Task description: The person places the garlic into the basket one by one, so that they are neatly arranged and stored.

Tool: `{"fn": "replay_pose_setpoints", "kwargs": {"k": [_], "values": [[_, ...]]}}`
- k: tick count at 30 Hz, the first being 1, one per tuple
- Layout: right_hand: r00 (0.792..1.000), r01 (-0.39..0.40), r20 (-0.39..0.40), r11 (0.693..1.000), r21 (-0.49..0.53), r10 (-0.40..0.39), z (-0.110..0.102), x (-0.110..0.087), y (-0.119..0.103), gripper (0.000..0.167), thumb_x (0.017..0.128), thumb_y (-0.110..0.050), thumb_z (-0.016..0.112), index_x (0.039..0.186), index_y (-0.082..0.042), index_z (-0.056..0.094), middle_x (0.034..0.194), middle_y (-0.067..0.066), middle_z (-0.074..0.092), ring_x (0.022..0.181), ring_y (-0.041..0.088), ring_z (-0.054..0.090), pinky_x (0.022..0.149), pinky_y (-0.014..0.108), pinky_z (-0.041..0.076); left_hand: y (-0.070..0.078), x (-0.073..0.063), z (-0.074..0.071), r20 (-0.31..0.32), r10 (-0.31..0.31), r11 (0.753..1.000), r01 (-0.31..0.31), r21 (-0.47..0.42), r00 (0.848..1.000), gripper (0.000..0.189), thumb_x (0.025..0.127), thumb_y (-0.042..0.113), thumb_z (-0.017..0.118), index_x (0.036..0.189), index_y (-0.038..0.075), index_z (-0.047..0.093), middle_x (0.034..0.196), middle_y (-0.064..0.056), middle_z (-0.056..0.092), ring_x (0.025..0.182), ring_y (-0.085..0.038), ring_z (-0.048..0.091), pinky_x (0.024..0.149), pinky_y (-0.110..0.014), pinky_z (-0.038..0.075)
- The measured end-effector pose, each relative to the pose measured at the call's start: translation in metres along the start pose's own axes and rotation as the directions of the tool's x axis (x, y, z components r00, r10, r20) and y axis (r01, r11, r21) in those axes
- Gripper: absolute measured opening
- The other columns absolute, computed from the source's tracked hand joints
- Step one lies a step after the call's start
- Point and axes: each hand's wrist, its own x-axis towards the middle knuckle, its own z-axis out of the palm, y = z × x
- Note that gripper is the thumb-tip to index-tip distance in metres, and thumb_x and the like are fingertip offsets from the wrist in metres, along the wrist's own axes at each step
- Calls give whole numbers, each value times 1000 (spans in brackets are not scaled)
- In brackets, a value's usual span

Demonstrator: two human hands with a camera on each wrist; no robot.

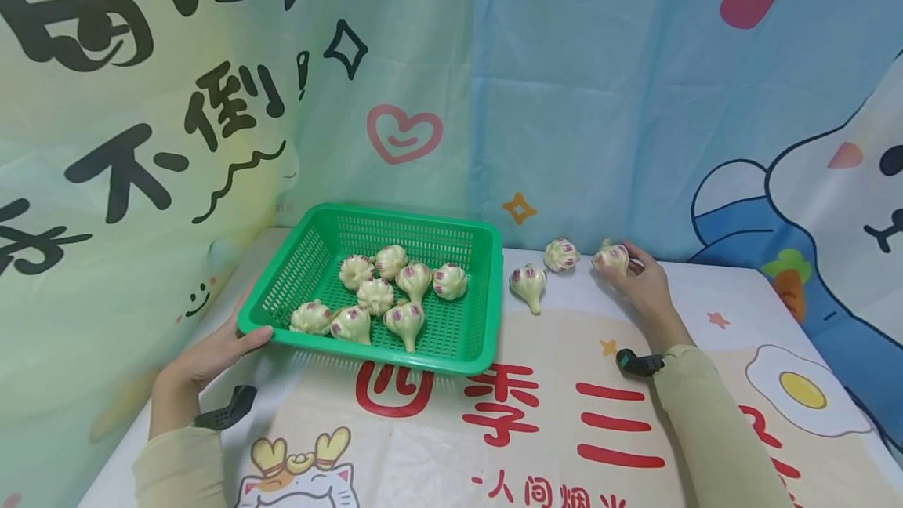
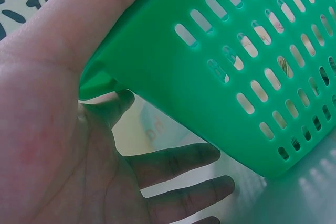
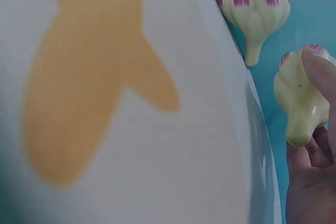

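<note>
A green plastic basket (image 1: 491, 296) with slotted walls holds several garlic bulbs (image 1: 375, 297), cream with purple streaks. At its left front corner my left hand (image 1: 208, 355) grips the rim, thumb on top and index finger beneath it; the other fingers spread beside the slotted wall in the left wrist view. My right hand (image 1: 645, 292) holds a garlic bulb (image 1: 611, 259) at the back of the table, thumb across it and its stem pointing down in the right wrist view. Two more bulbs lie between basket and hand: one (image 1: 561, 255) near the backdrop, another (image 1: 527, 285) closer to the basket.
A printed cloth (image 1: 522, 406) with red characters and cartoon figures covers the table. Behind it hangs a blue-green backdrop (image 1: 564, 124), close to the table's back edge, and it continues along the left side. Each wrist wears a dark camera mount.
</note>
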Motion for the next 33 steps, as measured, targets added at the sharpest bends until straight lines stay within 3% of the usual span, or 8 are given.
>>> {"fn": "replay_pose_setpoints", "kwargs": {"k": [7, 12, 27, 33], "values": [[996, 95, 10, 995, -37, -94, 1, -4, -5, 96, 80, -58, 65, 153, -15, 20, 155, 16, 25, 138, 37, 31, 107, 47, 34, 0, 1, 1, 6, 21, 999, -21, -28, 1000, 81, 99, 20, 46, 149, 37, -16, 158, -11, -14, 140, -36, -2, 105, -65, 13], [992, 124, 8, 992, -6, -124, 2, -9, -15, 95, 81, -55, 66, 152, -13, 20, 155, 16, 25, 139, 37, 30, 109, 47, 32, 1, 1, 2, 8, 25, 999, -25, -45, 1000, 82, 99, 20, 47, 149, 38, -16, 158, -12, -15, 140, -38, -3, 103, -69, 10], [973, 224, 47, 972, 68, -227, 11, -23, -44, 85, 85, -41, 68, 152, -14, 24, 154, 13, 28, 137, 32, 34, 107, 39, 34, 5, -1, 3, 13, 12, 997, -11, -74, 1000, 83, 99, 19, 47, 150, 36, -16, 157, -15, -17, 139, -40, -9, 103, -70, 5], [959, 281, 28, 957, 79, -284, 19, -30, -55, 81, 85, -35, 70, 150, -12, 29, 151, 13, 33, 133, 31, 39, 107, 34, 36, 3, 0, 2, 12, 21, 998, -20, -56, 1000, 82, 99, 20, 47, 149, 37, -16, 157, -13, -16, 140, -39, -6, 103, -70, 7]]}}
